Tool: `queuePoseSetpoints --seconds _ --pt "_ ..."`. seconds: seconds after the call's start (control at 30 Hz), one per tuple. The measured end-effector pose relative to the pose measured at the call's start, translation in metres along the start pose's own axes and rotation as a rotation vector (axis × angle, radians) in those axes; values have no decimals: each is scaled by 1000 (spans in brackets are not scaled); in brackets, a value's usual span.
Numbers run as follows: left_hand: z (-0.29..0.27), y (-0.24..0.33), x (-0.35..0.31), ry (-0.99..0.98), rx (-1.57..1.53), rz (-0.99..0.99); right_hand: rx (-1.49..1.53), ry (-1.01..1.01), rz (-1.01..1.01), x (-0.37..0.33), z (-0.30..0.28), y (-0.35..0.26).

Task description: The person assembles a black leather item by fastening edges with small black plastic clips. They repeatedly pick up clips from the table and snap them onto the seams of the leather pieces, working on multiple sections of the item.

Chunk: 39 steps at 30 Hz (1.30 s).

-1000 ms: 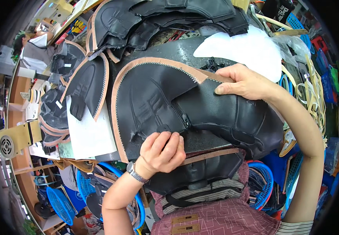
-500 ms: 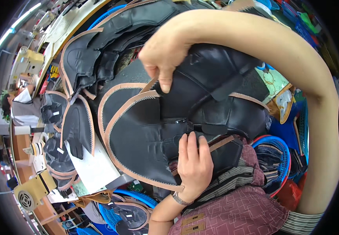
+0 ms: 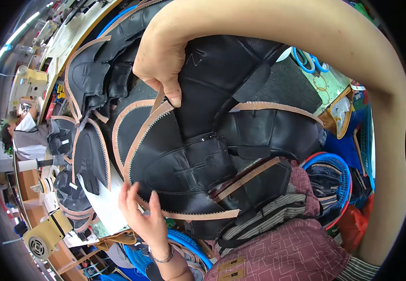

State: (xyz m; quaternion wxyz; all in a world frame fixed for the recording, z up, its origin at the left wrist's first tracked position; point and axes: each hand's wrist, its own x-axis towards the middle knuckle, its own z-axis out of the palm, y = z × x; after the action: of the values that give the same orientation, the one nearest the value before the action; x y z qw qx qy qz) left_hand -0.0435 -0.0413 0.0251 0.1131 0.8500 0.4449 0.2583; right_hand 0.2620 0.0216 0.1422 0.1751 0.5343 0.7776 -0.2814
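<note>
Spread before me is a black leather shoe upper (image 3: 184, 164) with a tan, saw-toothed strip along its curved edge and a short zipper (image 3: 202, 137) in its side. My right hand (image 3: 163, 63) reaches over from the right and pinches the upper near the strip's upper end, thumb on top. Lower down, my left hand (image 3: 144, 218) has its fingers and thumb apart at the upper's lower left edge; whether the fingertips touch the strip I cannot tell. Under the held piece lies another tan-edged upper (image 3: 125, 122).
More black uppers (image 3: 89, 150) hang at the left. Blue baskets with pieces stand at the right (image 3: 348, 187) and below (image 3: 203, 257). Blue-handled scissors (image 3: 301, 61) lie on a green surface. A sewing machine (image 3: 48, 234) and a person (image 3: 27, 131) are farther left.
My left hand has let go of the upper's middle and moved left to its curved edge, opening. My right hand, still pinching, has shifted left and slightly up, and the upper now lies flatter.
</note>
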Motion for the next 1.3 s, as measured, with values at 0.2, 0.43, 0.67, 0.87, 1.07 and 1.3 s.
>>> queuePoseSetpoints --seconds 0.2,0.43,0.67,0.87,1.07,1.3 --pt "2 -23 7 -209 -209 -236 114 -9 24 -5 8 9" --pt "-15 -28 34 -115 -657 -376 392 68 39 -13 31 24" --pt "5 -67 121 -294 -499 -352 397 382 180 -23 113 26" --pt "36 -87 143 -456 -379 -320 218 832 292 -15 187 16" --pt "34 -80 141 -403 -692 -351 465 701 410 -18 178 0" --pt "23 -72 136 -239 -531 -209 592 537 409 -25 167 10"
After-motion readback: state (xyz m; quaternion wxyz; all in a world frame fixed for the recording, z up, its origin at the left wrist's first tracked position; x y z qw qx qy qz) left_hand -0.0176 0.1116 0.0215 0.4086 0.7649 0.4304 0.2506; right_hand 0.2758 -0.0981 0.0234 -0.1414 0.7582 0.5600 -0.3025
